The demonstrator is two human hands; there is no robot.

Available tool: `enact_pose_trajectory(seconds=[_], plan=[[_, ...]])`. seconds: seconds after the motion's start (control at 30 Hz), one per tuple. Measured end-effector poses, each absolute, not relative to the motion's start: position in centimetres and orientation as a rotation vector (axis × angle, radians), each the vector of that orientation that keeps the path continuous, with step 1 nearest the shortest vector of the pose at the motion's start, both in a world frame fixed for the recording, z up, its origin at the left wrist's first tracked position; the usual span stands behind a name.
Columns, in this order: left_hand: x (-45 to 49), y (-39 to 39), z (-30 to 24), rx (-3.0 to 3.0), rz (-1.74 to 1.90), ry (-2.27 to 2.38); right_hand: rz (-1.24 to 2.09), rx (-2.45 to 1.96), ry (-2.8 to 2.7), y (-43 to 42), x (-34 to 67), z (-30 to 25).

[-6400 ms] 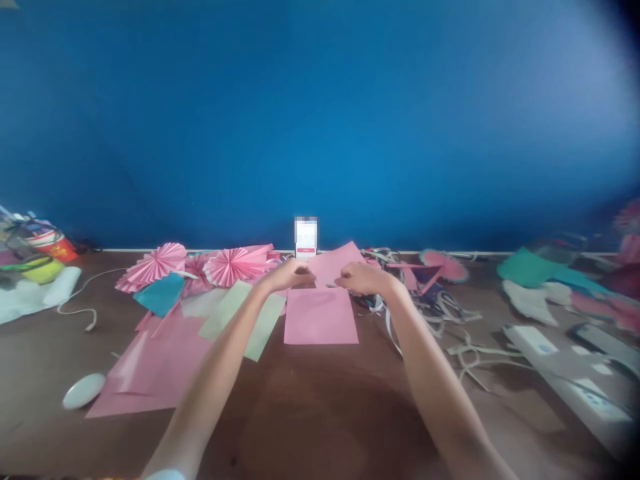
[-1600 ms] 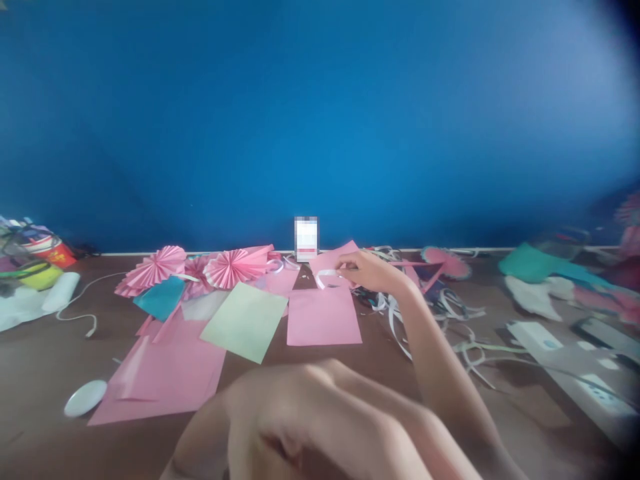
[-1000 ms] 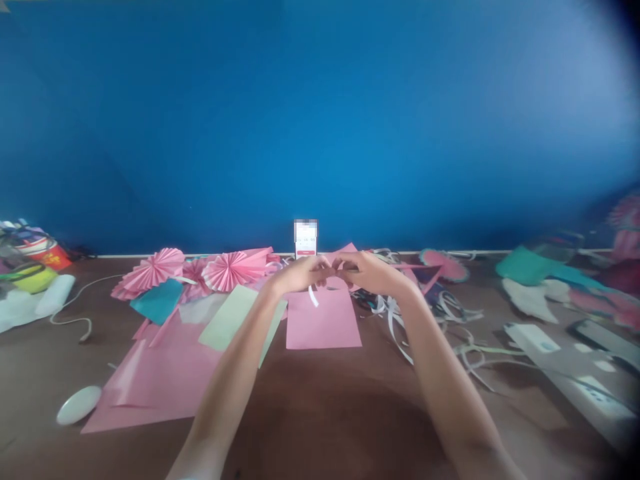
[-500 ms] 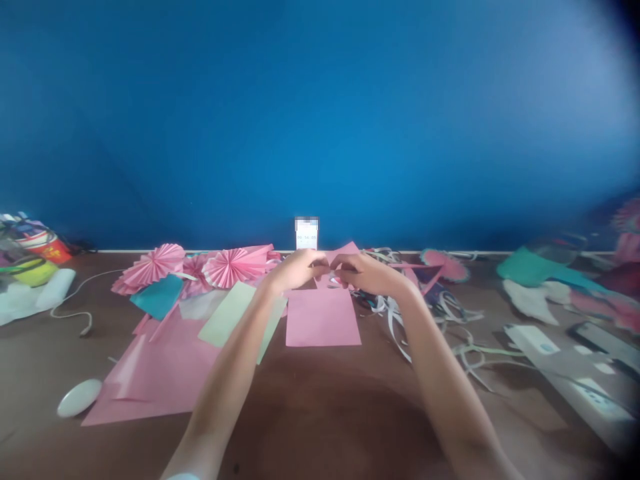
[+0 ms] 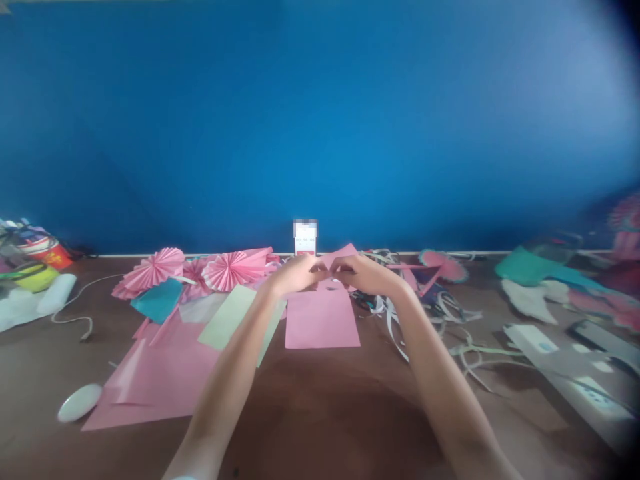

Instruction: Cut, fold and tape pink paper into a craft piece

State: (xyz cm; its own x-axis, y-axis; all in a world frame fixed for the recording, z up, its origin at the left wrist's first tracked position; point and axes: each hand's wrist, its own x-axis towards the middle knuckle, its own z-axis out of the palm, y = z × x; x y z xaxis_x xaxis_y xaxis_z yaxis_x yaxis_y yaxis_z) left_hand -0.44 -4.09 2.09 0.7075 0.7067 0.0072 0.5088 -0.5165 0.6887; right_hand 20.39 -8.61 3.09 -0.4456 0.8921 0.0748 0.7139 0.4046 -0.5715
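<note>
My left hand and my right hand meet near the back of the table, fingertips almost touching. The fingers of both are bent into a pinch. Pink shows between and behind the fingertips, but whatever they grip is too small and blurred to make out. A pink paper sheet lies flat just in front of the hands. Behind my right hand a corner of another pink paper sticks up. Left of my left hand is a pale green paper.
Pleated pink paper fans, a teal paper and a large pink sheet lie left, near a white computer mouse. A lit phone stands against the blue wall. White strips and a power strip lie right.
The hands stay together in nearly the same place. Their fingertips have shifted slightly, and more pink shows between them. The view has tipped up a little.
</note>
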Motion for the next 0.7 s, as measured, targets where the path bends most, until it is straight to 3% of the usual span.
enact_pose_trajectory(seconds=[0.7], plan=[[-0.34,-3.92,1.87,2.202,0.449,0.853,0.565,-1.388,-2.205,-8.78,19.72,3.29]])
